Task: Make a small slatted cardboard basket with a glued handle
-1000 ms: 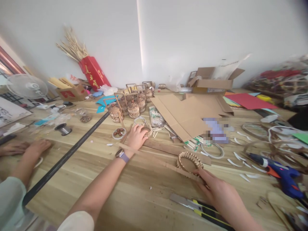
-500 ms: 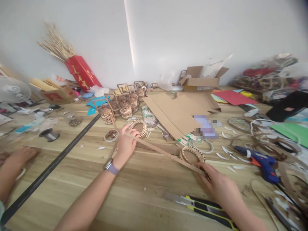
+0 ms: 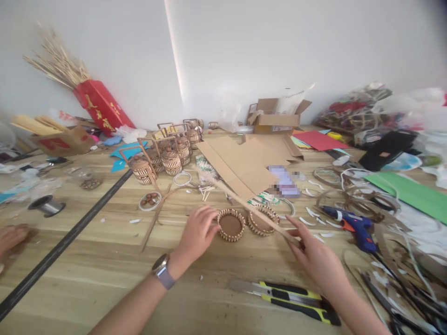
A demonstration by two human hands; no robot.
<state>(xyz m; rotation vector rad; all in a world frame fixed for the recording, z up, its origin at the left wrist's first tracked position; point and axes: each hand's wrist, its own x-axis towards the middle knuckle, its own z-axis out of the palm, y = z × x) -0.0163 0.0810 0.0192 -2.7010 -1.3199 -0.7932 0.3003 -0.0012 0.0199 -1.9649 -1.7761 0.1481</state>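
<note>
My left hand (image 3: 198,235) has its thumb and curled fingertips at the left rim of a small round stick-walled basket (image 3: 231,226) with a brown base. Touching or almost touching it on the right is a second such basket (image 3: 262,220). Pinched in my right hand (image 3: 314,249) is one end of a thin tan strip (image 3: 240,201). The strip slants away to the upper left, passing over the second basket. Below my hands lie yellow-and-black utility knives (image 3: 293,298).
Finished lidded baskets (image 3: 171,160) with handles stand at the back left. Cardboard sheets (image 3: 240,163) lie in the middle. A blue glue gun (image 3: 356,228) and loose strips are on the right. A black bar (image 3: 70,237) crosses the left, beyond which rests another person's hand (image 3: 12,239).
My left hand has let go of the strip and moved to one basket, which now sits nearer me beside the other. The strip's far end has swung away from me. The view has turned slightly right.
</note>
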